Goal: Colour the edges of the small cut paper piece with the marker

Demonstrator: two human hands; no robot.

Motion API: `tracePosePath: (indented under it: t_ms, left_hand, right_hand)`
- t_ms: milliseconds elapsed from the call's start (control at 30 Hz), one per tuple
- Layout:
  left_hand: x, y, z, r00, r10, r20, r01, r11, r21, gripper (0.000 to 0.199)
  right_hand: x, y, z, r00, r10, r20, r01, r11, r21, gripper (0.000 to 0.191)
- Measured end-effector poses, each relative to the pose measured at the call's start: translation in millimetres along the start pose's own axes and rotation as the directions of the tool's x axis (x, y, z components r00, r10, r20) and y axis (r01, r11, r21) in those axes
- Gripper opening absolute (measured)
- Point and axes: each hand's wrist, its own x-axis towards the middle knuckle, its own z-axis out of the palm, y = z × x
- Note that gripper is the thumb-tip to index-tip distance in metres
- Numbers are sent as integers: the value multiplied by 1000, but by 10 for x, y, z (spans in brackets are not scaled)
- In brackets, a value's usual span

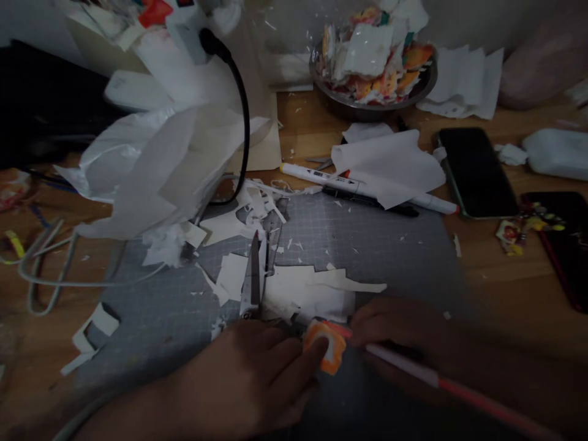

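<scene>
My left hand (257, 373) grips a small orange piece with a pale centre (334, 360); it looks like a paper cutout. One fingertip lies on its middle, and the thumb is hidden. My right hand (390, 331) is closed round a red-and-white marker pen (404, 366), its red tip end touching the cutout's upper edge. The pen's long end points to the lower right. Just beyond my left hand lie open scissors (255, 275), blades pointing away. White paper scraps (312, 291) are spread beyond both hands on the grey cutting mat (404, 263).
A metal bowl (367, 110) heaped with coloured pieces stands at the back. White markers (316, 176) lie partly under white paper (390, 165). A phone (478, 171) rests at right. Crumpled plastic (151, 165) and a black cable (245, 116) occupy the left.
</scene>
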Motion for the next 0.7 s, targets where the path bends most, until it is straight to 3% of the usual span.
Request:
tracePosePath:
  t_ms: [167,333,500,700]
  left_hand:
    - [37,-18,-44,1000,2,16,-1,999,-49,27]
    - [50,-22,-63,999,-26,24,28,997,-75,25]
    - [54,-16,-49,999,-33,-4,33,996,-83,25]
    - [56,-24,-59,999,-28,21,29,997,-74,26]
  right_hand:
    - [12,-63,-35,998,27,60,-29,999,28,32]
    - [53,-121,-3,998,57,32,-54,996,-68,31]
    - [30,-92,17,997,81,-17,-82,995,-57,26]
    - [6,-39,55,1000,-11,3,12,993,-120,28]
